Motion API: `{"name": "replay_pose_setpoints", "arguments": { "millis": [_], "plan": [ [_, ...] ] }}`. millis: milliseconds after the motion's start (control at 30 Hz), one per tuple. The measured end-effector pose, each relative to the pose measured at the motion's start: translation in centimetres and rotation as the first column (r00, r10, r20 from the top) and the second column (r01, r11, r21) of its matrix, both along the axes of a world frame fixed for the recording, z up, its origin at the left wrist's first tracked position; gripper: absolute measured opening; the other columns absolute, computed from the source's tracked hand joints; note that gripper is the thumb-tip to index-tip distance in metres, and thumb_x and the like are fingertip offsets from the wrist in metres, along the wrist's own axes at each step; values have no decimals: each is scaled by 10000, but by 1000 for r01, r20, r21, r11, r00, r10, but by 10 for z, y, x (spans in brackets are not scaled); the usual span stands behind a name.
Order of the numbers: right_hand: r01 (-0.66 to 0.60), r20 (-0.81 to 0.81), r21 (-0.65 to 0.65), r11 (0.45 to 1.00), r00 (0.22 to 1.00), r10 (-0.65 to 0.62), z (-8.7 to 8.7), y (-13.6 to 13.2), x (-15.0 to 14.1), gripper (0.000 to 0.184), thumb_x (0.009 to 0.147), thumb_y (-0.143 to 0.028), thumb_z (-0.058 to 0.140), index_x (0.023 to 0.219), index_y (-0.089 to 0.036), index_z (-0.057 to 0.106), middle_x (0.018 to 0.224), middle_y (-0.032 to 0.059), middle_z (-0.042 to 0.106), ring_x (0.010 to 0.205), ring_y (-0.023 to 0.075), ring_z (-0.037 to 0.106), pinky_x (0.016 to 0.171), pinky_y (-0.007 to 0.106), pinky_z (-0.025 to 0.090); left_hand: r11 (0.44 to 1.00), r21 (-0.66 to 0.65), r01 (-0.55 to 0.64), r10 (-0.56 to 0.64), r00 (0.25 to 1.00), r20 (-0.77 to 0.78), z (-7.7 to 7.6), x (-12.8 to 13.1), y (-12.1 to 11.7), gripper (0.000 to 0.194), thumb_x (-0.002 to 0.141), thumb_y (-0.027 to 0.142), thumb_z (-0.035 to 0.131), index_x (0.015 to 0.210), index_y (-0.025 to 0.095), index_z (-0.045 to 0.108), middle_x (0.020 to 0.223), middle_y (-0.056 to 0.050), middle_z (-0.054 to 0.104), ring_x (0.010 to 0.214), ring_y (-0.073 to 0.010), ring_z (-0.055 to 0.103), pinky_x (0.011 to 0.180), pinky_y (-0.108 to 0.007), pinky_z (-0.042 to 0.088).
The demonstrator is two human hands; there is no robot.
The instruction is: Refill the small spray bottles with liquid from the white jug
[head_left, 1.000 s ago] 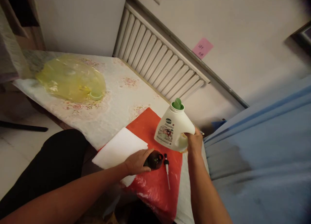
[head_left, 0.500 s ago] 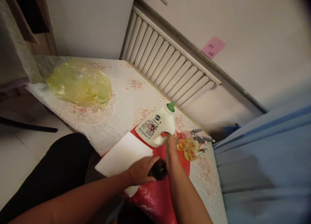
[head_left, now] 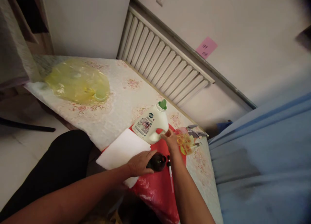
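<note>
A dark brown bottle [head_left: 157, 162] with an open mouth stands on a red plastic sheet [head_left: 155, 191], my left hand [head_left: 140, 162] curved around its near side. Farther back sits a white detergent jug [head_left: 148, 125] with a printed label and a green spout in its uncapped neck. Beside the jug's handle is my right hand [head_left: 171, 140], its fingers loose and no longer wrapped around the grip. A pump top [head_left: 169, 165] with a clear tube lies to the right of the bottle, partly behind my right forearm. White folded paper [head_left: 121, 149] lies left of the bottle.
Yellow-tinted clear items [head_left: 186, 144] and grey-handled tools [head_left: 196, 131] rest to the right. A yellow plastic bag [head_left: 77, 81] lies at the far left of the floral tablecloth [head_left: 121, 110]. A radiator [head_left: 160, 58] lines the wall; a blue curtain [head_left: 262, 159] hangs at right.
My right hand has carried the jug leftward, set it down at the back of the red sheet, and loosened from its handle. My left hand has stayed on the bottle.
</note>
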State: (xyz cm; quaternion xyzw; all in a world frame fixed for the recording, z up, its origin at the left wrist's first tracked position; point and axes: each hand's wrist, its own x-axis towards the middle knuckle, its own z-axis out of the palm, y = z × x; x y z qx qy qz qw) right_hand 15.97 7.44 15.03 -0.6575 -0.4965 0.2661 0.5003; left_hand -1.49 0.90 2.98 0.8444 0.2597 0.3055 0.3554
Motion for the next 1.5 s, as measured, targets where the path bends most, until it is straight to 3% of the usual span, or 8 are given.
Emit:
{"name": "replay_pose_setpoints", "arguments": {
  "millis": [133, 233, 400, 600, 767, 867, 1067, 1500],
  "plan": [
    [135, 9, 65, 989, 991, -136, 7, -37, 17, 469, 573, -323, 739, 1011, -160, 696, 883, 81, 755, 846, 234, 702, 788, 362, 554, 999, 20, -36, 36, 999, -26, -4, 1, -1, 1032, 755, 443, 775, 1562, 222, 172, 1464, -167, 487, 1292, -374, 517, 1093, -523, 404],
    [206, -12, 107, 973, 978, -206, -3, -79, 23, 524, 642, -384, 702, 1099, -133, 663, 985, 126, 751, 918, 251, 712, 823, 381, 560, 998, 20, -51, 51, 999, -14, -8, 3, 0, 1078, 758, 429, 783, 1578, 240, 108, 1525, -173, 425, 1353, -366, 473, 1124, -527, 379],
    [393, -69, 112, 913, 919, -387, -60, -161, 19, 518, 727, -444, 682, 1139, -132, 645, 989, 123, 759, 913, 246, 724, 815, 354, 568, 999, 42, -33, 33, 999, 3, -12, 6, 5, 1118, 709, 476, 821, 1563, 178, 164, 1545, -209, 383, 1430, -375, 375, 1183, -539, 313],
    [338, 12, 117, 934, 940, -342, -125, -229, -5, 352, 778, -374, 651, 1048, -155, 709, 904, 94, 780, 779, 225, 742, 710, 299, 567, 995, 102, -22, 27, 998, -50, -5, -5, -1, 1076, 693, 437, 834, 1538, 173, 224, 1546, -199, 371, 1428, -386, 354, 1187, -534, 306],
    [307, 57, 152, 939, 946, -318, -138, -239, -20, 315, 824, -373, 610, 1025, -152, 710, 894, 112, 780, 795, 236, 747, 741, 316, 572, 942, 201, -270, 311, 927, -211, 15, -22, -14, 574, 844, 326, 698, 1339, 146, 470, 1300, -148, 554, 1237, -299, 505, 1094, -440, 406],
    [285, 82, 152, 946, 950, -300, -144, -235, -24, 333, 858, -389, 567, 1036, -144, 705, 942, 133, 779, 830, 243, 751, 770, 331, 578, 920, 211, -329, 386, 852, -354, 28, -22, -17, 345, 886, 361, 648, 1145, 146, 571, 1132, -119, 596, 1094, -277, 568, 976, -393, 472],
    [270, 186, 179, 946, 935, -302, -161, -233, -28, 342, 895, -399, 526, 1013, -143, 720, 946, 148, 776, 830, 250, 749, 770, 343, 580, 933, 204, -297, 359, 720, -594, 42, -8, -20, 364, 831, 361, 694, 1100, 145, 579, 1138, -127, 601, 1046, -297, 604, 887, -398, 496],
    [231, 269, 189, 954, 923, -277, -158, -235, -30, 376, 938, -440, 488, 978, -160, 736, 942, 136, 776, 845, 240, 738, 766, 324, 560, 934, 180, -308, 346, 658, -668, 54, -1, -18, 324, 845, 35, 454, 1126, 126, 588, 1144, -158, 631, 1041, -276, 646, 859, -395, 523]
  ]
}}
